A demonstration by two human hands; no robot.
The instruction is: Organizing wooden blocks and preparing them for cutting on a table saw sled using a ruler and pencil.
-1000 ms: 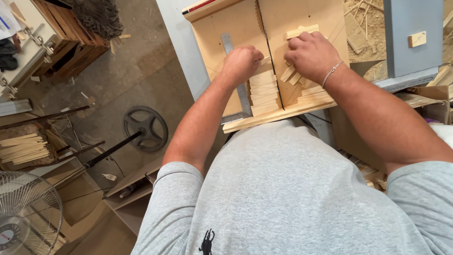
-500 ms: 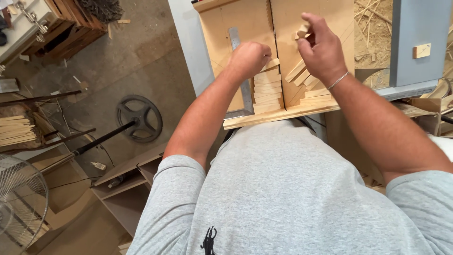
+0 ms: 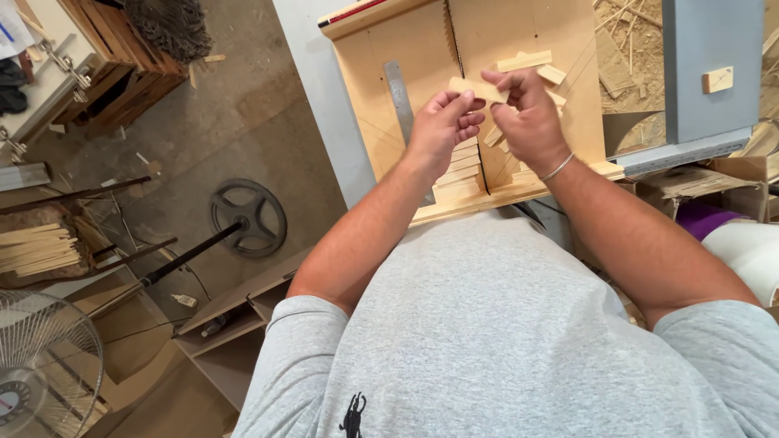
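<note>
Holding a short wood strip between them, both hands are raised just above the sled, a pale plywood board on a grey table. The left hand pinches the strip's left end with fingers curled closed around it; the right hand, with a bracelet at the wrist, grips the right end between thumb and fingers. Under the left hand lies a stack of similar strips against the sled's near fence, beside a steel ruler. More loose strips lie beyond the right hand. On the floor to the left stand a fan and a bundle of sticks.
</note>
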